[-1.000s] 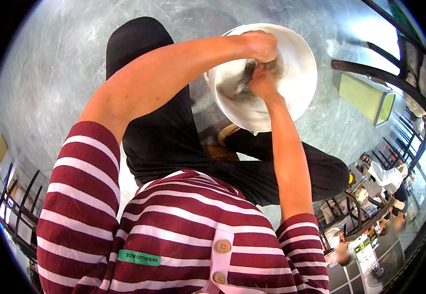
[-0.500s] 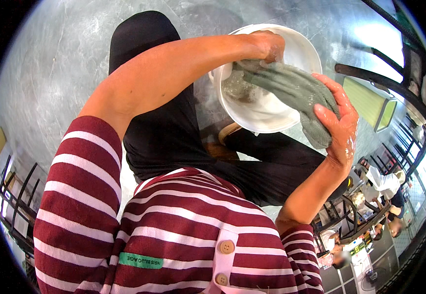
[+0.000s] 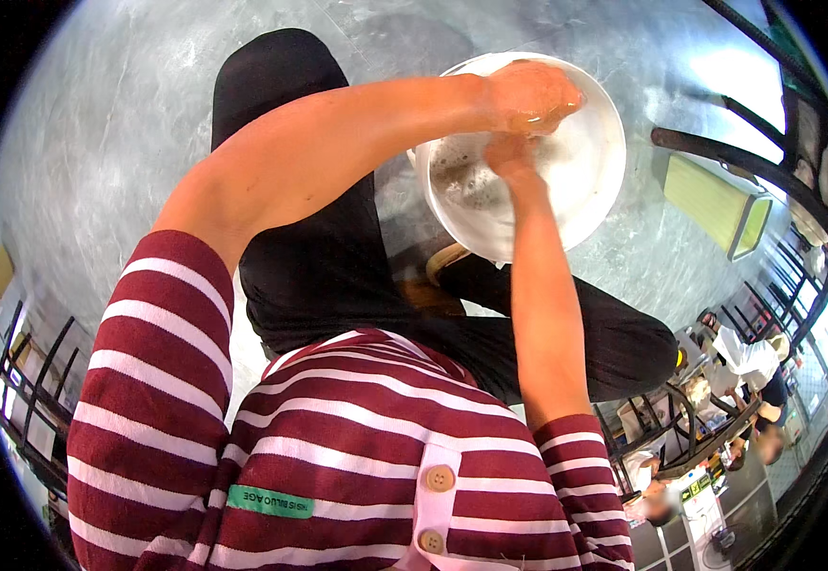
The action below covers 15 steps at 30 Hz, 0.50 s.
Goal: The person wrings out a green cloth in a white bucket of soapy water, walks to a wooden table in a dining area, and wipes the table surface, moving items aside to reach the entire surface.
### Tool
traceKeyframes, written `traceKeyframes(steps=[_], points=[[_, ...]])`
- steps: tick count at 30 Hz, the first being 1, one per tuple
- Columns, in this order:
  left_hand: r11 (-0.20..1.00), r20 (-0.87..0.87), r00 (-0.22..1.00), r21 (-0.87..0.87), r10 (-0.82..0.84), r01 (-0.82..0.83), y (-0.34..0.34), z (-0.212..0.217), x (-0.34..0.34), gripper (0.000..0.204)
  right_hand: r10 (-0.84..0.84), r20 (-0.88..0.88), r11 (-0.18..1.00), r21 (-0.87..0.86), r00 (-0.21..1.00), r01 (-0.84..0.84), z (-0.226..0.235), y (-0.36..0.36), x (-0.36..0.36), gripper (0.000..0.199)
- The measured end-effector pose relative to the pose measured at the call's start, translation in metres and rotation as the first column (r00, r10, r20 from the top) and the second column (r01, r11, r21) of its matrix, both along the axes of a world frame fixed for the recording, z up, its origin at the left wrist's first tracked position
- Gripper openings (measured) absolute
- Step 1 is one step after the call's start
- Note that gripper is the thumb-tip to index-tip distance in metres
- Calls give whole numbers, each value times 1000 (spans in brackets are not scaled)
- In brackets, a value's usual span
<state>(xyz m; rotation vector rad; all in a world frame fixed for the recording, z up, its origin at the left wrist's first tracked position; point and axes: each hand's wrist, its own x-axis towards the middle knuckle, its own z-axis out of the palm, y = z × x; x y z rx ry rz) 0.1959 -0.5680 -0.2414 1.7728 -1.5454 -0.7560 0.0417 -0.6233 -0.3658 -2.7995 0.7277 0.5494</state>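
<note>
The left hand (image 3: 528, 95) reaches across from nine o'clock, forearm nearly level, fingers curled together over the white basin (image 3: 595, 181) on the grey floor (image 3: 128, 143) at one o'clock. The right hand (image 3: 507, 157) comes up from six o'clock, arm straight, dipped into the sudsy water; its grip cannot be told. Half a second ago it held a wet grey cloth lifted out toward three o'clock; that cloth is now out of sight.
</note>
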Motion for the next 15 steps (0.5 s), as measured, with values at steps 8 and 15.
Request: traceKeyframes(steps=[8, 15], points=[[966, 167, 985, -246, -38, 79, 11, -6, 2, 18, 27, -214, 963, 266, 976, 32, 12, -35, 8, 42], [974, 181, 983, -212, -34, 73, 6, -8, 0, 27, 339, -370, 927, 290, 865, -239, 9, -40, -3, 33]])
